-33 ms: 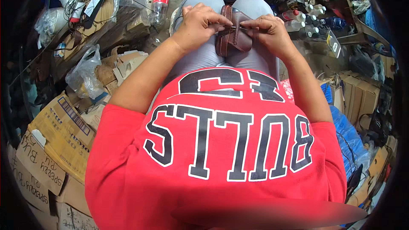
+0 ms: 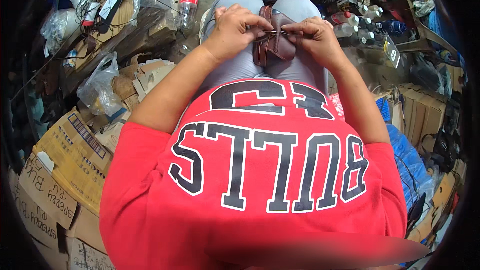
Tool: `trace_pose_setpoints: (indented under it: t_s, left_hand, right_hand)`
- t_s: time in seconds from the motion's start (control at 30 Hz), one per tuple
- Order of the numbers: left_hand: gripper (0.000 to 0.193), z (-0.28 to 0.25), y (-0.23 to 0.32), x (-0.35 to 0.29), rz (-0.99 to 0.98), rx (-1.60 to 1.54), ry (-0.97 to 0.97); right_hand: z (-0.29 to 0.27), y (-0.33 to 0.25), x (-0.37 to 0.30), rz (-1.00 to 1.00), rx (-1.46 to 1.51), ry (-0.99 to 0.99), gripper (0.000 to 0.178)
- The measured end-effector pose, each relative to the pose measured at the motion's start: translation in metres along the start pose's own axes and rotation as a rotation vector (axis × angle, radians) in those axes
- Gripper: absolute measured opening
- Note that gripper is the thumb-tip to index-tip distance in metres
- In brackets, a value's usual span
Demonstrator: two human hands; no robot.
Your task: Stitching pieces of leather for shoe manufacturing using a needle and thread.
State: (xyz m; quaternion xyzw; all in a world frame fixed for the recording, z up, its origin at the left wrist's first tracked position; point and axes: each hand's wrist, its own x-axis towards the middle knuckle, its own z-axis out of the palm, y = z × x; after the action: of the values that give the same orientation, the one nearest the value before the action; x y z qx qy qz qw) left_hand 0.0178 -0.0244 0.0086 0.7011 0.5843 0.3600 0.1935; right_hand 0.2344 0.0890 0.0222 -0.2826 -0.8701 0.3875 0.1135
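A dark brown leather piece (image 2: 275,52) with pale stitching, shaped like a shoe upper, lies across my knees. Over its left side my left hand (image 2: 240,26) is closed in a pinch. My right hand (image 2: 316,37) pinches from the other side, its fingertips at the raised seam. A thin, needle-like thing (image 2: 274,32) shows between the two sets of fingertips, in front of the leather. It is too small to tell exactly what it is or where each end lies. Part of the leather is hidden behind my fingers.
A clear bottle with a red label (image 2: 188,2) stands beyond my left arm. Several bottles (image 2: 356,25) cluster beyond my right hand. Cardboard (image 2: 75,150) and a clear plastic bag (image 2: 102,85) lie to the left; cardboard boxes (image 2: 420,112) and blue plastic sheeting (image 2: 407,160) to the right.
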Motion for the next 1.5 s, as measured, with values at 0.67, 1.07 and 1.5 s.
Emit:
trace_pose_setpoints:
  t_s: [0.67, 1.07, 1.5]
  left_hand:
    - [0.009, -0.01, 0.005, -0.004, -0.227, -0.061, 0.07]
    - [0.016, -0.025, 0.051, 0.021, -0.015, 0.613, -0.45]
    - [0.007, -0.129, -0.027, -0.072, -0.569, -0.239, 0.075]
  right_hand:
    - [-0.02, -0.001, 0.003, 0.335, 0.567, -0.089, 0.012]
    - [-0.021, -0.051, 0.021, -0.23, -0.633, -0.295, 0.012]
    - [-0.086, 0.021, -0.027, 0.619, 0.281, 0.09, 0.009]
